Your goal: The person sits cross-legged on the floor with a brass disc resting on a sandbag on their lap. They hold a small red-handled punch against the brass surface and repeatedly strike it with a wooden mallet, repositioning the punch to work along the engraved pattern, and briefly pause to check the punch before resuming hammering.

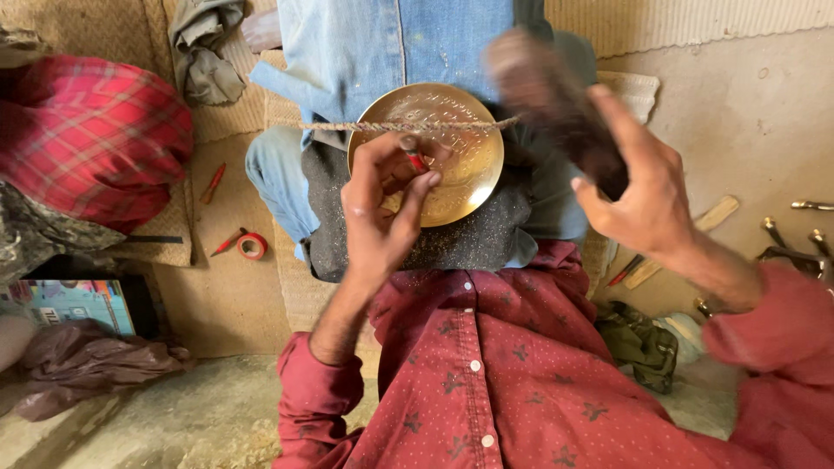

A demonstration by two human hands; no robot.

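A round brass plate (460, 174) with engraved patterns rests on a dark cloth over my lap, held down by a taut cord (347, 126) across its upper part. My left hand (382, 208) pinches a small red-tipped chisel (413, 158) upright on the plate's surface. My right hand (643, 195) is raised to the right of the plate and grips a dark wooden mallet (556, 100), blurred by motion, above the plate's right edge.
A roll of red tape (252, 246) and red-handled tools (214, 182) lie on the mat at left. A red checked cloth (95, 135) is at far left. Metal tools (786, 239) and a wooden stick (717, 213) lie at right. A printed box (74, 304) sits lower left.
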